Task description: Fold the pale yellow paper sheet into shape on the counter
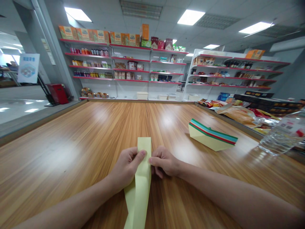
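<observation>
A long strip of folded pale yellow paper (143, 184) runs from the near edge of the view up to between my hands. My left hand (128, 165) grips its left side, with the thumb lying flat on top near the far end. On the opposite edge, my right hand (164, 161) pinches the paper between thumb and curled fingers. Below my left hand, another layer of the paper sticks out to the left. To the right stands a folded yellow paper boat (212, 136) with green, blue, white and red stripes along its upper edge.
The wooden table (71, 143) has a raised rim. At the right are a clear plastic bottle (281, 133), snack packets (240, 114) and dark boxes (262, 103). Shelves of goods (131, 63) stand behind; a sign (28, 68) and a red box (57, 93) are at left.
</observation>
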The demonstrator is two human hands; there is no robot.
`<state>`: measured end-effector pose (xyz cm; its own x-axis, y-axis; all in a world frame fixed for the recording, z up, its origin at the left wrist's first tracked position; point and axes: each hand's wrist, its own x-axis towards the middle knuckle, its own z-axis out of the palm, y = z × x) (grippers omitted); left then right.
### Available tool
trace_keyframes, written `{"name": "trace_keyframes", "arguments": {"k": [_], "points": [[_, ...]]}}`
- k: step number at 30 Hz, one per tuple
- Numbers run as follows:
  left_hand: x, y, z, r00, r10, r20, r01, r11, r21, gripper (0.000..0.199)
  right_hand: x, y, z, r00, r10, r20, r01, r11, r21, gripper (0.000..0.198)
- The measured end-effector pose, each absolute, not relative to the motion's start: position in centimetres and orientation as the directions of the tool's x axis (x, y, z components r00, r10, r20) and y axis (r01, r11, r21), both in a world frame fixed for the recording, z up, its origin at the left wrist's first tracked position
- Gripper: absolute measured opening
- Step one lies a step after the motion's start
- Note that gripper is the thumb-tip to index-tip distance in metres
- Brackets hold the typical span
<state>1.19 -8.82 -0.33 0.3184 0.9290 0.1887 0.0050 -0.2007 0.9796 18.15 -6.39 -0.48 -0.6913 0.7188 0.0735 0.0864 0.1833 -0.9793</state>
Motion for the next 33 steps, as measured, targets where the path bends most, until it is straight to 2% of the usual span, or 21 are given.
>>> {"name": "trace_keyframes", "arguments": {"k": [3, 8, 15, 20, 26, 33], "points": [[1.2, -8.93, -0.1, 0.319, 0.926, 0.2, 0.025, -0.22, 0.975, 0.034, 18.1, -6.35, -0.8, -0.675, 0.727, 0.128, 0.035, 0.204, -0.978, 0.045], [1.1, -8.9, -0.1, 0.337, 0.916, 0.217, 0.063, -0.252, 0.966, 0.034, 17.8, -6.45, -0.5, -0.564, 0.791, 0.236, 0.059, 0.324, -0.944, 0.044], [1.1, -8.88, -0.17, 0.369, 0.906, 0.208, 0.044, -0.24, 0.97, 0.034, 17.91, -6.3, -0.43, -0.609, 0.771, 0.188, 0.032, 0.26, -0.965, 0.041], [1.08, -9.01, -0.04, 0.391, 0.895, 0.215, 0.025, -0.243, 0.97, 0.035, 17.82, -6.22, -0.47, -0.59, 0.798, 0.125, -0.024, 0.138, -0.99, 0.041], [1.14, -9.14, 0.08, 0.333, 0.919, 0.213, 0.026, -0.235, 0.972, 0.033, 18.04, -6.0, -0.4, -0.67, 0.73, 0.134, 0.007, 0.187, -0.982, 0.029], [1.16, -9.35, 0.55, 0.459, 0.864, 0.206, 0.006, -0.234, 0.972, 0.036, 18.14, -6.14, -0.14, -0.651, 0.753, 0.094, -0.008, 0.118, -0.993, 0.028]]}}
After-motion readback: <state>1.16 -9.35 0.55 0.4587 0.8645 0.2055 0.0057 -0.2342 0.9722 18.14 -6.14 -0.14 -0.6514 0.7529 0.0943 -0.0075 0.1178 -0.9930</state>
